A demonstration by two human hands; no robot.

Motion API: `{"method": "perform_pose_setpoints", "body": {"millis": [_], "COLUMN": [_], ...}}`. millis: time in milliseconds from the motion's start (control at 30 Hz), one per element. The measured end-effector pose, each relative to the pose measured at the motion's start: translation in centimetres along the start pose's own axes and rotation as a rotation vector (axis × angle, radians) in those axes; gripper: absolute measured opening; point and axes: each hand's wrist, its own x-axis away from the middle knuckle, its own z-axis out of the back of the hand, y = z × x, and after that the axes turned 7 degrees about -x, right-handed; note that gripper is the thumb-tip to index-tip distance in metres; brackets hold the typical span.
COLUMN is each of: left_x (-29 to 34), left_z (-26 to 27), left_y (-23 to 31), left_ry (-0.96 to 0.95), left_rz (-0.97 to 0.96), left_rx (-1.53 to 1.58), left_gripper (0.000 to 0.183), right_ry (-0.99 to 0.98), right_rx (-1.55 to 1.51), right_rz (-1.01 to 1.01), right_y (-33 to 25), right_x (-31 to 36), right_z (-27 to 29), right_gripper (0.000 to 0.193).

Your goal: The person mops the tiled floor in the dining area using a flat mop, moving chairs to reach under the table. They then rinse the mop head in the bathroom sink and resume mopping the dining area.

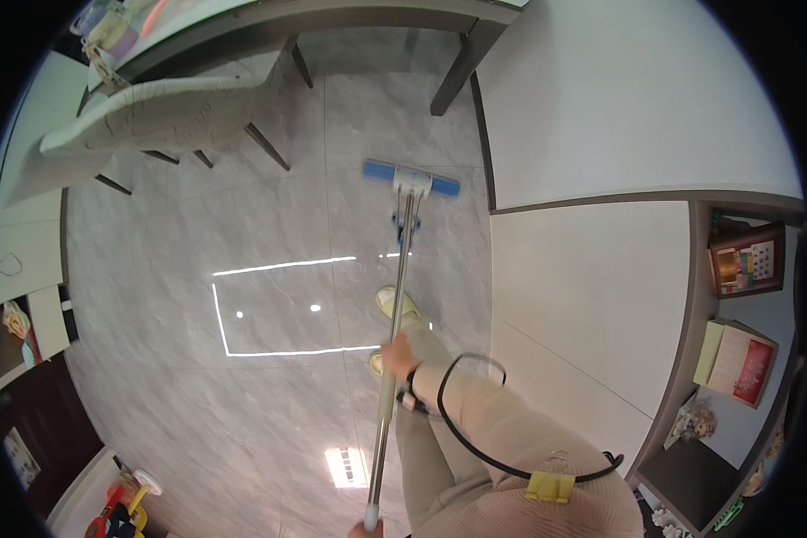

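Note:
A sponge mop (406, 242) with a long metal pole slants from the lower edge up the middle of the view. Its blue sponge head (412, 179) rests on the grey marbled floor to the right of the chair. Midway along the pole, the fingers of my right hand (398, 355) are wrapped round it, with a dark band on the wrist. My left hand (365, 530), partly cut off by the lower edge, is closed on the pole's light grip end. Just left of the pole, my feet show in pale yellow slippers (386, 300).
At the upper left stands a pale chair (161, 117) with dark legs, beside a table (296, 31). White cabinet panels (583, 287) line the right, with shelves of ornaments (735, 368) beyond. A red and yellow toy (121, 516) lies lower left. Ceiling lights reflect on the floor (269, 215).

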Motion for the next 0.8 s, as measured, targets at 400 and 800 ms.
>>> {"method": "perform_pose_setpoints", "body": {"millis": [400,800], "left_x": [-6.6,4.0], "left_z": [-0.8,-4.8], "left_y": [6.9,-17.7], "left_ry": [-0.036,-0.288], "left_rz": [-0.105,-0.047], "left_rx": [-0.027,-0.017], "left_gripper": [0.029,0.034], "right_ry": [0.125,0.012], "right_rx": [-0.492,-0.545], "right_rz": [-0.105,-0.416], "right_y": [6.1,11.1], "right_x": [-11.5,18.3], "right_z": [6.7,-7.1], "right_gripper": [0.046,0.029]}}
